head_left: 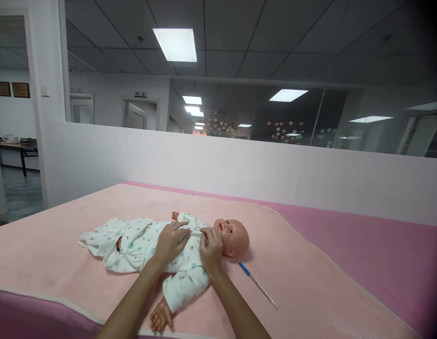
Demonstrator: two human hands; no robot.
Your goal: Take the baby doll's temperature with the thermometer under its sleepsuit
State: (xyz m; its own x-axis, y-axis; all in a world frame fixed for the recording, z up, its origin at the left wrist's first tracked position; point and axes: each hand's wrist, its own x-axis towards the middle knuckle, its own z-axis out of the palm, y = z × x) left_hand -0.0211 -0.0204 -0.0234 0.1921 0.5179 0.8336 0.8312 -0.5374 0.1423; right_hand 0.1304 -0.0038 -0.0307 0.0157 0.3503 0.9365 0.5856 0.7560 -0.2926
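Note:
A baby doll (238, 238) lies on its back, its bald head to the right. It wears a white printed shirt (185, 282) and white printed trousers (128, 240). My left hand (171, 241) rests on the doll's chest, with thumb and fingertips closing on the shirt front. Near the collar, my right hand (211, 247) pinches the shirt just below the doll's chin. A small fold of cloth runs between the two sets of fingertips; any fastener there is too small to make out. One doll hand sticks out of the near sleeve.
A thin stick with a blue handle (258, 284) lies right of my right forearm, close to the doll's head. Beneath everything is a pale pink sheet (310, 287) over a darker pink padded surface (380, 254). A white low wall (218, 160) with glass above stands behind.

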